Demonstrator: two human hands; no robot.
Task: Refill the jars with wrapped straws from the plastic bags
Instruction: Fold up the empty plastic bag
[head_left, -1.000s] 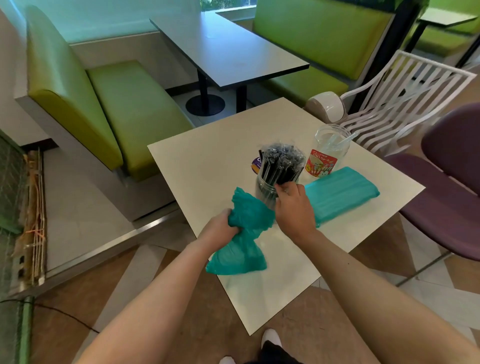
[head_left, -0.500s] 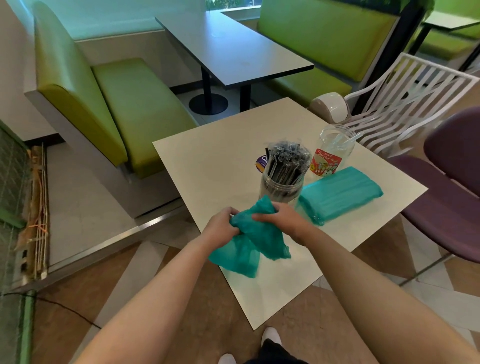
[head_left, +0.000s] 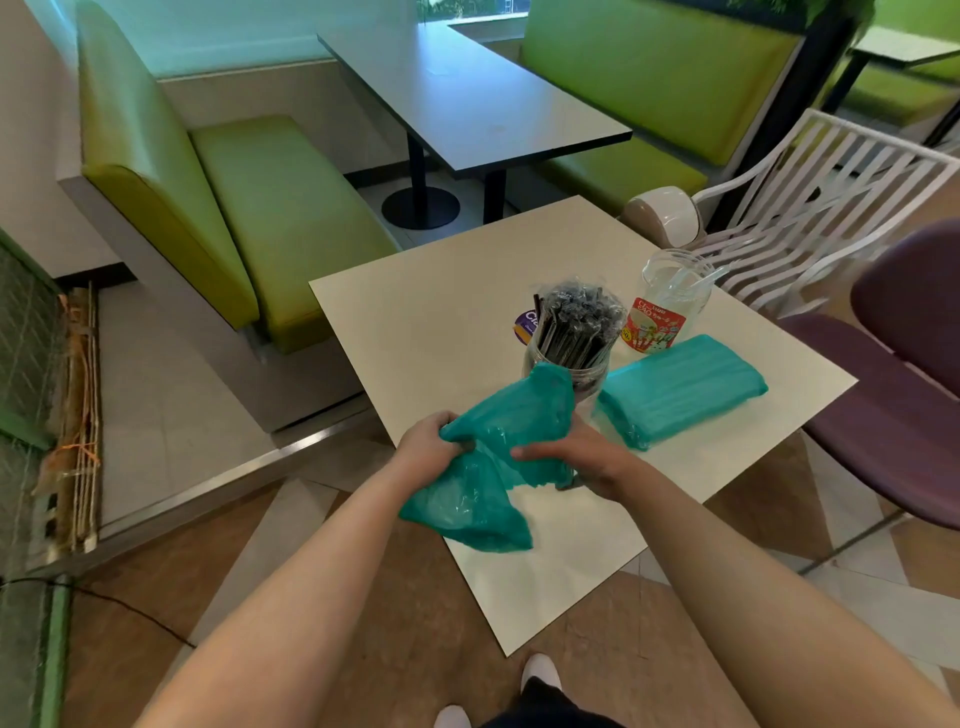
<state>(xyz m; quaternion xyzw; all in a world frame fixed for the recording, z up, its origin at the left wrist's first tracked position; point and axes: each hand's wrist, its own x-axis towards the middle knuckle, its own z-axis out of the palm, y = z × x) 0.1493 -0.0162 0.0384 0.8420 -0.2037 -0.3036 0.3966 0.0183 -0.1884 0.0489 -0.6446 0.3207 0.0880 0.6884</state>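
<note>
A clear jar (head_left: 571, 358) packed with wrapped dark straws stands on the cream table (head_left: 441, 322). Just in front of it, both hands grip a limp, crumpled teal plastic bag (head_left: 483, 467): my left hand (head_left: 428, 447) pinches its left side, my right hand (head_left: 576, 457) holds its right side. A second teal bag (head_left: 685, 387), flat and full, lies to the right of the jar. Behind that bag stands a second clear jar (head_left: 670, 301) with a red label and only a few pale straws inside.
A white slatted chair (head_left: 831, 208) and a purple chair (head_left: 893, 384) stand to the right of the table. Green benches (head_left: 260, 218) and a dark table (head_left: 483, 98) lie beyond. A round purple sticker or lid (head_left: 527, 327) sits behind the full jar.
My right hand left the straws in the jar and came down onto the teal bag. Both hands now hold the limp bag, which has spread wider above the table.
</note>
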